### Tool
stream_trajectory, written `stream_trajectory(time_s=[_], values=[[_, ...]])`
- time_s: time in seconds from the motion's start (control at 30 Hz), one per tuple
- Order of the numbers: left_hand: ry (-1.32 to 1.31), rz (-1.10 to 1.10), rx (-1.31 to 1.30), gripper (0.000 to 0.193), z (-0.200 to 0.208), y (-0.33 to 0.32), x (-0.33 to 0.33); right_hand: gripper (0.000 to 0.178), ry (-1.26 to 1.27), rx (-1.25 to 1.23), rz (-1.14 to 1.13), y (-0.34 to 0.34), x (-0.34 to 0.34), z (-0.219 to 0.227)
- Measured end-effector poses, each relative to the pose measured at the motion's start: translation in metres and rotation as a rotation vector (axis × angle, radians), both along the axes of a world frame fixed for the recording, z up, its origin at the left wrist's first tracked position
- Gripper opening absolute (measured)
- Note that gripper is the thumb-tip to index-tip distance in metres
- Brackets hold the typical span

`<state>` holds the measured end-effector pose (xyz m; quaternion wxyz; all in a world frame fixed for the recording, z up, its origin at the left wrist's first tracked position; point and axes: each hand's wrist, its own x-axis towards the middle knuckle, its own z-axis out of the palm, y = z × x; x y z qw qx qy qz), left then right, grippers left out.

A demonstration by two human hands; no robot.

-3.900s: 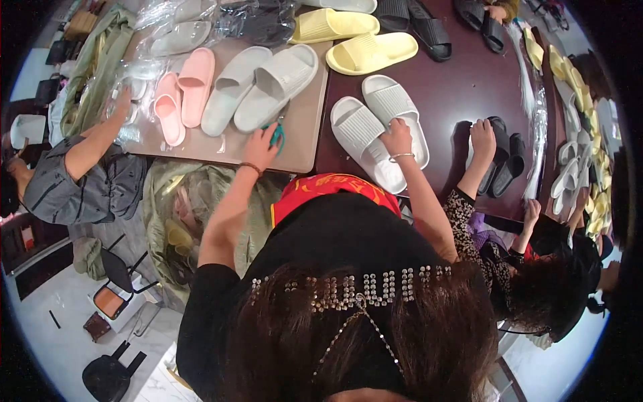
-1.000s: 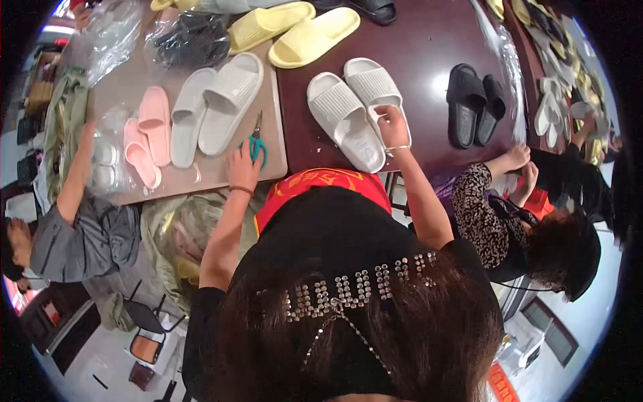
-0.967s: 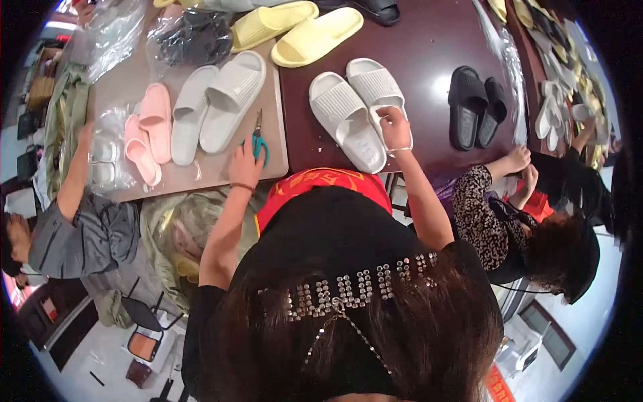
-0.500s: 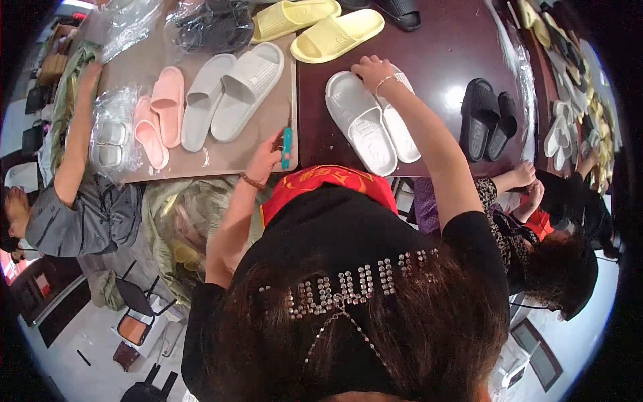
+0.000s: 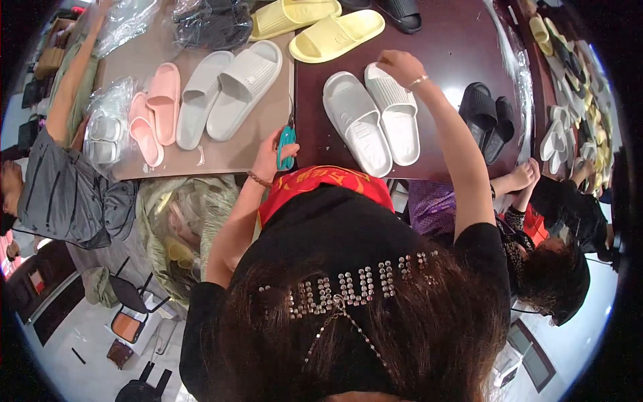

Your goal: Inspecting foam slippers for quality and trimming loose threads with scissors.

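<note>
My left hand (image 5: 270,159) is shut on a pair of teal-handled scissors (image 5: 287,145) at the near edge of the table, where the tan board (image 5: 221,153) meets the dark brown tabletop (image 5: 445,47). My right hand (image 5: 400,65), with a thin bracelet on the wrist, rests on the far end of the right white slipper (image 5: 398,124). Its mate, the left white slipper (image 5: 355,127), lies touching it, both soles down and pointing away from me.
On the board lie a grey slipper pair (image 5: 228,94), a pink pair (image 5: 155,110) and bagged slippers (image 5: 104,127). A yellow pair (image 5: 328,30) lies beyond, a black pair (image 5: 487,119) to the right. One person in grey (image 5: 67,191) reaches in at left; another person (image 5: 556,228) sits at right.
My right hand has moved from the near end of the white slippers to their far end. My left hand, still holding the scissors, has drawn back to the table's near edge.
</note>
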<state>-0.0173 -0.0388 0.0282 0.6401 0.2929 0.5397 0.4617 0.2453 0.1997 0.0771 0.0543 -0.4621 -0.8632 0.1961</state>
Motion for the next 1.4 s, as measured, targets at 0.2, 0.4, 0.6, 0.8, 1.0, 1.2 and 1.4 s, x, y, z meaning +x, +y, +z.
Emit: stream_trajectory(time_s=[0.2,0.4,0.6,0.8,1.0,1.2,1.4], values=[[0.064,-0.05,0.05,0.038,-0.01,0.005,0.004,0.018,0.235,-0.004,-0.269,-0.033,0.047,-0.029],[0.105,-0.05,0.04,0.036,-0.015,0.02,0.011,0.018,0.17,-0.062,-0.447,-0.092,0.037,-0.041],[0.342,-0.081,0.055,0.038,-0.029,0.011,-0.006,0.02,0.18,0.021,-0.455,-0.143,0.035,-0.072],[0.132,-0.041,0.034,0.044,-0.034,-0.011,-0.019,0.02,0.167,0.021,-0.462,-0.154,0.016,-0.075],[-0.112,-0.23,-0.142,0.052,0.009,-0.01,-0.028,0.024,0.162,0.029,-0.456,-0.149,0.03,-0.09],[-0.471,-0.233,-0.062,0.048,0.032,-0.008,-0.015,0.029,0.136,0.006,-0.53,-0.143,0.019,-0.061],[-0.076,-0.355,0.013,0.045,-0.018,-0.01,-0.006,0.025,0.011,-0.074,-0.506,-0.142,0.028,-0.079]])
